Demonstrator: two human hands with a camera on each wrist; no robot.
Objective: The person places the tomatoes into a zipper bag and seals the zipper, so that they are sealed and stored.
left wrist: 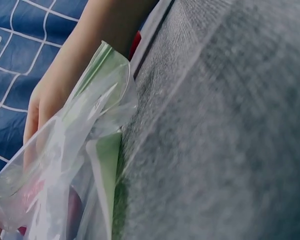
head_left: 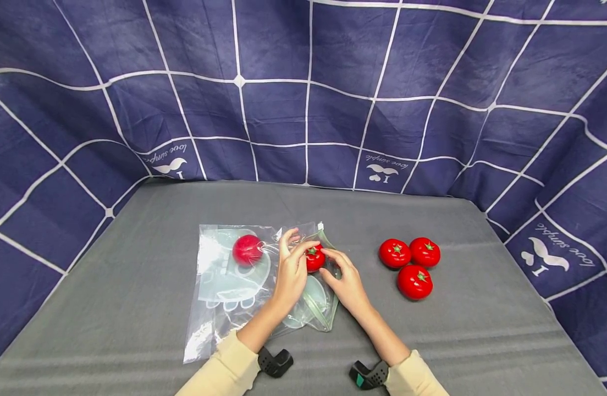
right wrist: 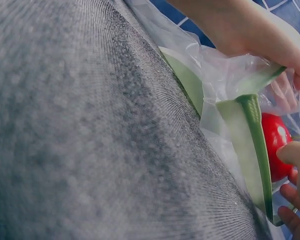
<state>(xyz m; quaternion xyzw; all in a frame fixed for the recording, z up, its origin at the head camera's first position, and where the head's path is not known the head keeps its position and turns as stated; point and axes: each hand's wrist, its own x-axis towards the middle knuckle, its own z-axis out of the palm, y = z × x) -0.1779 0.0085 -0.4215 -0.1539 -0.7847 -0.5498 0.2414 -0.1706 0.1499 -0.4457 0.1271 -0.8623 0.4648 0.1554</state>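
A clear zip bag (head_left: 209, 324) with a pale green print and a green zip edge lies flat on the grey cloth. Inside its left part sits a round red tomato (head_left: 247, 250). At the bag's mouth is another glossy tomato (right wrist: 275, 145) with a green calyx, between my two hands. My right hand (head_left: 350, 286) grips it, thumb on its near side in the right wrist view. My left hand (head_left: 291, 278) holds the bag's upper edge, its fingers bent over the plastic. In the left wrist view, bag film (left wrist: 65, 165) covers much of my right hand (left wrist: 50, 95).
Three more tomatoes (head_left: 415, 282) stand in a cluster on the grey cloth (head_left: 462, 324), right of my right hand. A blue curtain (head_left: 274, 110) with white grid lines encloses the back and sides.
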